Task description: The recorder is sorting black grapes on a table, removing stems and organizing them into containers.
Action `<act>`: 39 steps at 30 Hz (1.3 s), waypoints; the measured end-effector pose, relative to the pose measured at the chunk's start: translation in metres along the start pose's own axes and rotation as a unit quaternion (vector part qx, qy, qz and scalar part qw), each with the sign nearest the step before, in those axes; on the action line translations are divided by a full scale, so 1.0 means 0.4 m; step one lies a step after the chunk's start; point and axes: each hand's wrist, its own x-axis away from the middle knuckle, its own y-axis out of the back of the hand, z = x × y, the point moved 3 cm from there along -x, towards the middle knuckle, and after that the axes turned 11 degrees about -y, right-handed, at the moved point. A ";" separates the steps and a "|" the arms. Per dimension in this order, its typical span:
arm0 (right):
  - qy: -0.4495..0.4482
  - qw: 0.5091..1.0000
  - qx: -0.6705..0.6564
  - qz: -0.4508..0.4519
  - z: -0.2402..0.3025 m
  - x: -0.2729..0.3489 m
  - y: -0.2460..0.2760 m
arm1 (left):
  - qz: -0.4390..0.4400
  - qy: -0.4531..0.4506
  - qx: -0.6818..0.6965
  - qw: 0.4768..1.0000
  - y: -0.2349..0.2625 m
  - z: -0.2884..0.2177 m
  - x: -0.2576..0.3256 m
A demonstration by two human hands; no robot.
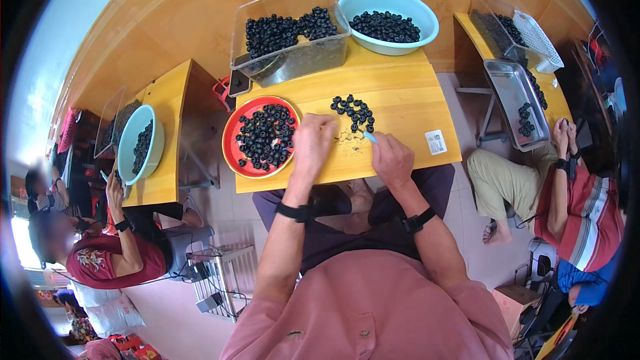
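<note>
My right hand (pixel 392 158) is closed round a small tool with a light-blue end (pixel 370 137); its exact kind is hard to make out. My left hand (pixel 315 141), slightly blurred, has its fingers curled in beside the red plate's right rim. Whatever they may pinch is hidden. Just beyond both hands lies a loose cluster of small black ring-shaped parts (pixel 353 110). Tiny dark scraps (pixel 348 140) are scattered on the wood between the hands. To the left, a round red plate (pixel 229 140) carries many more of the black parts (pixel 267 135).
At the table's (pixel 407 103) back stand a clear plastic bin (pixel 293 67) and a light-blue basin (pixel 393 47), both holding black parts. A white label (pixel 435 142) sits near the right edge. Co-workers sit left (pixel 113 253) and right (pixel 567 220), at tables with similar containers.
</note>
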 end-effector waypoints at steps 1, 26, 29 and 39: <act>0.000 1.000 -0.004 -0.005 0.002 -0.001 0.000 | 0.020 -0.002 0.013 1.000 -0.033 -0.005 0.003; 0.025 0.998 0.036 0.037 0.008 -0.001 -0.007 | -0.005 0.094 0.187 0.978 -0.099 -0.022 0.082; 0.066 0.997 0.029 0.041 0.013 0.001 -0.012 | -0.022 0.104 0.219 0.970 -0.104 -0.012 0.084; 0.075 0.995 0.048 0.039 0.019 -0.003 -0.012 | -0.010 0.091 0.193 0.977 -0.099 -0.020 0.082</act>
